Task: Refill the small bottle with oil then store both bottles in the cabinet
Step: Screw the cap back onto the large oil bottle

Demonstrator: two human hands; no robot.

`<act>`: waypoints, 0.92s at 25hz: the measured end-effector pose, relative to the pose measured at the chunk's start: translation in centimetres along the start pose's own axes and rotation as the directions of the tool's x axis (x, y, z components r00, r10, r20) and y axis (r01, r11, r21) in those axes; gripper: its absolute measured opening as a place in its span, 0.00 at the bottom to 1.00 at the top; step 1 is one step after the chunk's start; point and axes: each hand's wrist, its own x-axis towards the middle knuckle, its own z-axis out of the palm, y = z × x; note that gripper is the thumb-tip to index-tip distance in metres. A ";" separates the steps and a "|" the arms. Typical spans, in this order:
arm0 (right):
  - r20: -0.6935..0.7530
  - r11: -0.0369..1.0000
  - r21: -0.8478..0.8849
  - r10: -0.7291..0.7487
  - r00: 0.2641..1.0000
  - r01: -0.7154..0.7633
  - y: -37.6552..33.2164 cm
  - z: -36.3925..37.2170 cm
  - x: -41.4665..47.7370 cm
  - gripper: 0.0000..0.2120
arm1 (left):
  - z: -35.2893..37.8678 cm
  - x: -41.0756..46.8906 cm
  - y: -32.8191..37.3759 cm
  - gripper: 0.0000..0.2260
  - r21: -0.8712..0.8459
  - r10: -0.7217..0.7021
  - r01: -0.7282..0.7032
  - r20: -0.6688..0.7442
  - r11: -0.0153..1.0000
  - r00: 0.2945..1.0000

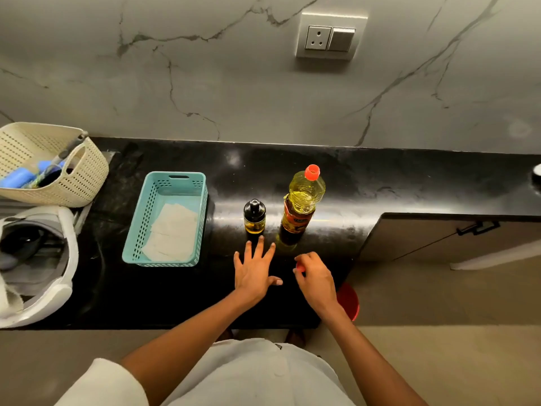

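Two bottles, both upright on the black counter (380, 177): small bottle (254, 216) left, big oil bottle (303, 200) right. Left hand (254, 266) spread, empty; right hand (314, 278) curled round something small and red.

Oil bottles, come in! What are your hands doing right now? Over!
Left hand open, flat on counter. Right hand closed on something small and red. Small bottle and big oil bottle upright, untouched. Nothing in the way.
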 end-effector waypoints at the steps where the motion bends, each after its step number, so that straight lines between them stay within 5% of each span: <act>1: -0.032 0.977 0.182 0.116 0.993 -0.109 -0.1 -0.5 0.3 0.10 | 0.0 -0.1 0.2 0.48 -0.008 -0.005 0.005 0.002 1.000 1.000; 3: 0.039 0.706 0.614 0.419 0.907 -0.353 -0.4 -1.9 1.0 0.09 | -0.2 0.0 0.1 0.48 -0.034 0.000 0.000 0.005 0.999 1.000; 5: 0.161 0.358 0.844 0.542 0.825 -0.400 -0.8 -4.3 1.9 0.11 | -0.7 -0.2 0.4 0.49 -0.079 -0.010 0.010 0.001 0.997 1.000; 7: 0.123 0.289 0.904 0.531 0.839 -0.316 -1.5 -7.8 3.3 0.12 | -1.7 -0.8 1.9 0.51 -0.272 -0.029 0.003 -0.091 0.962 0.995; 10: -0.059 0.409 0.905 0.388 0.920 -0.115 -3.2 -14.7 6.7 0.15 | -5.7 -1.7 6.0 0.54 -0.616 -0.038 -0.191 -0.338 0.764 0.940; 12: -0.159 0.565 0.825 0.220 0.962 0.008 -4.4 -18.7 9.3 0.15 | -9.0 -0.6 8.1 0.56 -0.699 -0.074 -0.288 -0.439 0.654 0.896; 17: -0.254 0.859 0.424 -0.191 0.948 0.286 -7.4 -22.7 15.3 0.13 | -14.1 3.8 9.6 0.52 -0.654 -0.064 -0.371 -0.541 0.660 0.839; 23: -0.201 0.824 -0.055 -0.562 0.802 0.564 -9.0 -20.6 17.7 0.06 | -13.9 4.6 9.3 0.32 -0.620 -0.039 -0.421 -0.589 0.662 0.807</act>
